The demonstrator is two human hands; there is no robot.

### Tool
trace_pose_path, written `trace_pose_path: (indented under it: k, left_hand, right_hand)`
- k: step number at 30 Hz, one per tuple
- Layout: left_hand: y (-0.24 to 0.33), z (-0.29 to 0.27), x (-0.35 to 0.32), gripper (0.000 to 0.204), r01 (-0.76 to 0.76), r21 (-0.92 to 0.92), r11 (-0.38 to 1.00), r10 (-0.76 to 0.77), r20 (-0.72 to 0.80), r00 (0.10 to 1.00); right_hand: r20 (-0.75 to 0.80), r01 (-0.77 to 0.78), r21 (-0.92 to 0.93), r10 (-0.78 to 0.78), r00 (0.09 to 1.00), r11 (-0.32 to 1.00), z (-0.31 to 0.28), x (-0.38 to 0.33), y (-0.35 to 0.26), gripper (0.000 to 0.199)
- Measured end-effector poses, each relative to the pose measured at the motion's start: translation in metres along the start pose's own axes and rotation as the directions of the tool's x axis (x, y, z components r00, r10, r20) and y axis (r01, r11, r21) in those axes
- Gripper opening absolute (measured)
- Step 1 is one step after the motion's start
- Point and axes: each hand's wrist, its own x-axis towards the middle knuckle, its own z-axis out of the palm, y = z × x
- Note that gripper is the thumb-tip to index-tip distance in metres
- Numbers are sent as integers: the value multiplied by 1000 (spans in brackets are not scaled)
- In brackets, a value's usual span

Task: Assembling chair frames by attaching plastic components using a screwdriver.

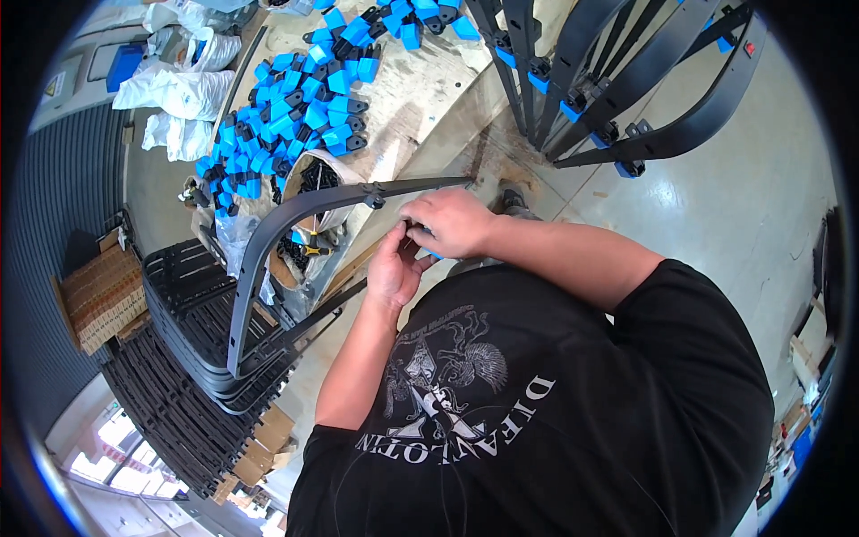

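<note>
Two hands on one curved black frame over the bench | right hand curled on top, fingers pinching something small, can't tell what | left hand cupped just under, thumb touching it | pile of blue clips behind | stacked frames at left

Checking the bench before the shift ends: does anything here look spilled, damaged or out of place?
Nothing stands out. Both hands, left hand and right hand, work at the curved black frame; the blue-and-black clips lie heaped loosely on the worktable.
</note>
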Motion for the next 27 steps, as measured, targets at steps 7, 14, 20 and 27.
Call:
trace_pose_path:
  k: [7, 14, 20, 27]
  left_hand:
    - [7, 8, 4, 43, 15, 12, 1000, -14, -51, 999]
    - [1, 5, 1, 43, -255, 283, 925, 265, 2, 964]
    - [2, -14, 3, 47, -290, 165, 943, 300, -38, 953]
    - [15, -22, 16, 40, -238, 9, 971, 238, -89, 967]
  right_hand:
    - [-62, 56, -83, -62, 996, 995, 3, 1, 9, 26]
    - [-115, -410, 450, 506, 855, 794, -5, 15, 17, 30]
    - [90, -457, 778, 644, 760, 431, 6, 28, 31, 37]
    - [182, -457, 833, 625, 759, 312, 21, 41, 29, 32]
